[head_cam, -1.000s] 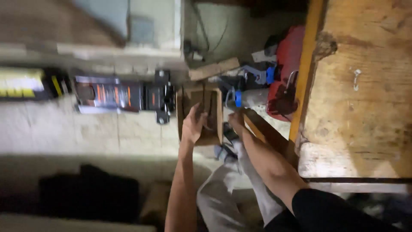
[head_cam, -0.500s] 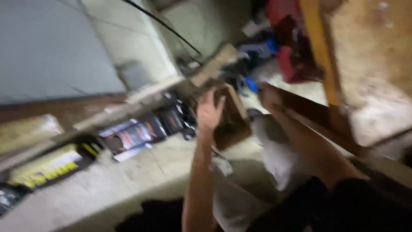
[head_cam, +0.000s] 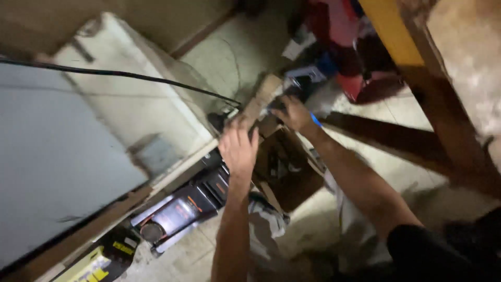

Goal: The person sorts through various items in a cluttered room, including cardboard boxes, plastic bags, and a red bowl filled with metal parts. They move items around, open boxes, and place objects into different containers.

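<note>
1. Head view: the left hand (head_cam: 239,149) is spread flat with its fingers on the top edge of an open brown cardboard box (head_cam: 286,169) that sits on the pale tiled floor (head_cam: 245,57).
2. The right hand (head_cam: 293,112) reaches past the far side of the box, fingers curled around something dark; blur hides what it grips, so I cannot tell.
3. A short wooden block (head_cam: 262,99) lies just beyond the box, between the two hands and touching the fingertips of the left.
4. A black and orange tool case (head_cam: 180,214) lies on the floor just left of the box, with a yellow and black case (head_cam: 99,261) farther left.
5. A black cable (head_cam: 125,75) runs from the left edge of the picture toward the box's far corner.
6. A red object (head_cam: 365,78) stands beyond the box, under a wooden bench frame (head_cam: 443,130) on the right.
</note>
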